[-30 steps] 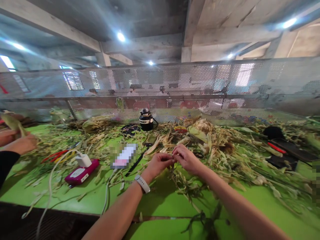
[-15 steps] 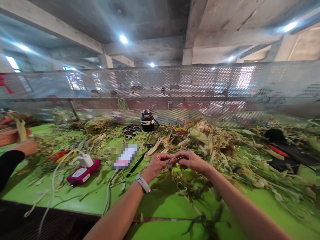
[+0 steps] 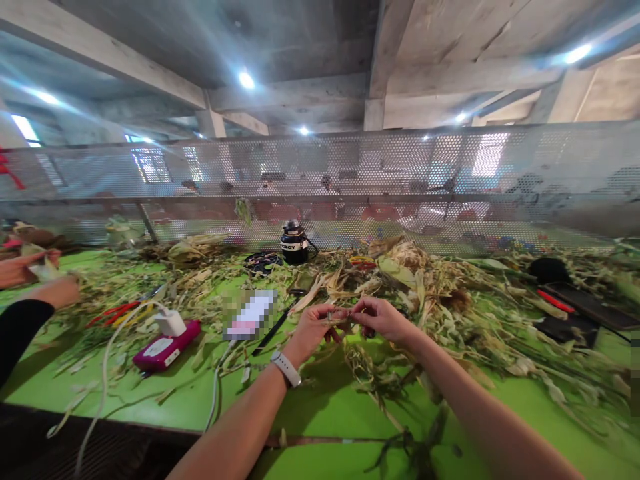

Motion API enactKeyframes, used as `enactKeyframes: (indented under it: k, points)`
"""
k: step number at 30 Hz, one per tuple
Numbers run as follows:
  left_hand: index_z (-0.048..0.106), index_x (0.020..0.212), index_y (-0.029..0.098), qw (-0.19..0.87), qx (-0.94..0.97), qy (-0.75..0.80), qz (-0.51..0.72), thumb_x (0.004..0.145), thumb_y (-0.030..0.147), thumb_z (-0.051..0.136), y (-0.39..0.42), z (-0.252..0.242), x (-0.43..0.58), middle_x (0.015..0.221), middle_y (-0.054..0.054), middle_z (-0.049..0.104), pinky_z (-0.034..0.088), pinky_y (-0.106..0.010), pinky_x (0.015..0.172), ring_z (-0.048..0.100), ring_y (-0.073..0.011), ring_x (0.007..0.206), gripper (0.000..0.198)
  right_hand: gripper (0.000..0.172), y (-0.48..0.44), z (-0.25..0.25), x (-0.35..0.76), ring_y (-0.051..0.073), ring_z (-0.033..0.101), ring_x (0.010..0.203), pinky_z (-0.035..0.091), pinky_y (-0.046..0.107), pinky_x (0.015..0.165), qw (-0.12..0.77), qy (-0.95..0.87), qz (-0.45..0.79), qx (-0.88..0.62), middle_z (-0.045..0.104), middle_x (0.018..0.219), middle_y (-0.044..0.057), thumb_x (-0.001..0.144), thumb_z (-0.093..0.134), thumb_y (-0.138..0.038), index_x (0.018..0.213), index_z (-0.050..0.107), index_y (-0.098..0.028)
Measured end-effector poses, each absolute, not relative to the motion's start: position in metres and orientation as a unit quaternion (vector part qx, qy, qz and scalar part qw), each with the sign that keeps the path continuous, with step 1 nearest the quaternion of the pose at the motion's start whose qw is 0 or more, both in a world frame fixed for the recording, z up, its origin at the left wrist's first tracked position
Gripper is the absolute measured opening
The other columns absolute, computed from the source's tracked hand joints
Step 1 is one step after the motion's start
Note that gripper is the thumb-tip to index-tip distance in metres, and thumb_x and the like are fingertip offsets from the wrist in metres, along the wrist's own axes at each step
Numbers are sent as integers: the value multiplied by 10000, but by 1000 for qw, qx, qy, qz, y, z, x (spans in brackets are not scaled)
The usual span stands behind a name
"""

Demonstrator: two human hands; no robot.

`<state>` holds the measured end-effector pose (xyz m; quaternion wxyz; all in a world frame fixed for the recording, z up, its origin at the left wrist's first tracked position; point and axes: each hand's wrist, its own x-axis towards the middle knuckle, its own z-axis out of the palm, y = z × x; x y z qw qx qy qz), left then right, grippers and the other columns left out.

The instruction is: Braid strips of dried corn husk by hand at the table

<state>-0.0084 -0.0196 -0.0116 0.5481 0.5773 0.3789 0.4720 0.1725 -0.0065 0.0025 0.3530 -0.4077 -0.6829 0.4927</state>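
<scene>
My left hand (image 3: 320, 325), with a pale watch on its wrist, is closed in a pinch on a small, thin piece of husk (image 3: 334, 320). Fingertip to fingertip with it, my right hand (image 3: 377, 319) pinches at the right end of the same piece; the exact grip is partly hidden by the fingers. Both hands are held low over the green table. Beneath and to the right of them hangs or lies a tangle of thin husk strips (image 3: 365, 367). Beyond the hands is a heap of dry corn husks (image 3: 400, 270).
A magenta box (image 3: 167, 347) with a white charger, a cable and a phone (image 3: 251, 313) are on the left. Behind stands a black jar (image 3: 294, 243) before a perforated metal screen (image 3: 320, 167). Another person's hands (image 3: 57, 292) work at far left. Scissors (image 3: 556, 301) lie right.
My right fingertips have drawn slightly right, away from my left fingers. My left hand has stayed nearly in place. The other person's hands have shifted at far left.
</scene>
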Motion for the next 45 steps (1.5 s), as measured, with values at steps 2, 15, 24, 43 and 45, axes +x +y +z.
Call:
enactKeyframes:
  k: [2,15,24,43,45]
  points:
    - [700,827,104,537,581,383,476,654,456,698,-20,-11,-7,607,-31,642,384,-173,388,528,-80,426,392,387,-9,4,171,80,520,446,380,198,433,358,-675,507,-399,559,556,-55,646,689,-490,767,510,-170]
    - [676,753,125,467,617,396,494,691,458,633,-31,-3,-2,509,20,555,380,-189,371,454,-72,382,342,463,-14,5,160,83,526,546,393,212,486,415,-624,534,-392,577,636,-44,532,788,-426,761,470,-179]
    - [689,865,122,434,636,373,518,721,352,621,-30,-12,-3,568,14,575,391,-188,392,457,-70,414,280,473,-20,12,161,54,483,489,336,187,431,370,-604,581,-400,594,675,-27,524,783,-465,785,545,-151]
    - [625,1095,147,481,618,361,507,714,296,626,-25,-8,-7,698,-9,621,410,-226,599,520,-115,619,409,437,-14,2,161,56,410,461,299,200,437,334,-655,530,-423,518,536,-47,557,727,-528,695,587,-138]
    - [571,1159,149,531,594,351,492,664,219,623,-24,-7,-11,648,24,547,353,-198,537,442,-83,557,503,439,-14,2,160,54,407,446,296,197,429,338,-651,524,-433,511,510,-53,551,724,-535,679,575,-142]
